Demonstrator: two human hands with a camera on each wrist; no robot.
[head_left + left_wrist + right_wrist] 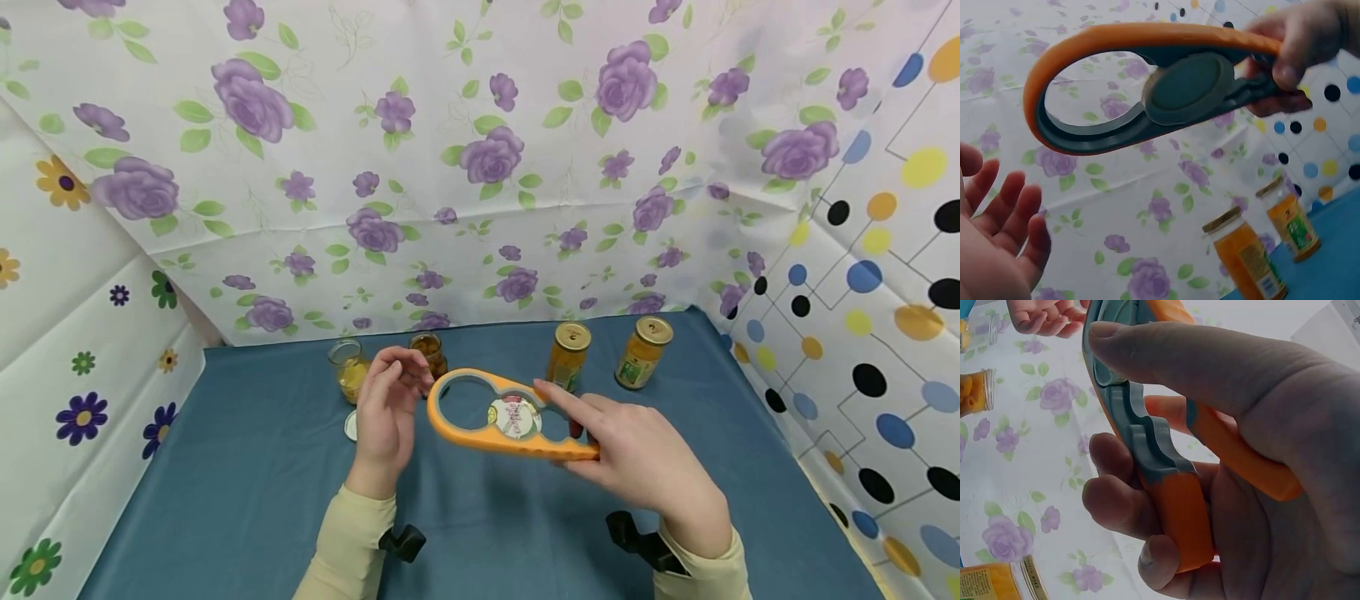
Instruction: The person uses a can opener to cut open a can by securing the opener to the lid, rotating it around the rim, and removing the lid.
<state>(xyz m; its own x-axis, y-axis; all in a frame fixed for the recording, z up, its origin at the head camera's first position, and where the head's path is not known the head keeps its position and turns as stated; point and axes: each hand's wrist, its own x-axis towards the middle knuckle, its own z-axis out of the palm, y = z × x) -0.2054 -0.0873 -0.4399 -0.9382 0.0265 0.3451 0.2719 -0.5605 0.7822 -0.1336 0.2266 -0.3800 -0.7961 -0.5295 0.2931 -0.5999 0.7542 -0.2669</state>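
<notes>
My right hand (637, 450) grips the handles of an orange and grey jar opener (480, 437), fingers wrapped round them in the right wrist view. A printed round jar lid (516, 417) sits in the opener's middle opening; its flat grey-green side (1186, 87) shows in the left wrist view. The large end loop holds nothing. Just left of that loop, my left hand (386, 417) is raised with palm exposed and fingers loosely bent, holding nothing. Behind it stand a lidless glass jar (350, 375) of yellow contents and a darker lidless jar (430, 352), partly hidden.
Two capped jars of orange contents, one nearer (567, 358) and one farther right (642, 354), stand toward the back right. A white lid (351, 426) lies by the left jar. Blue cloth (247, 467) covers the table, with patterned sheets (442, 125) behind and at both sides.
</notes>
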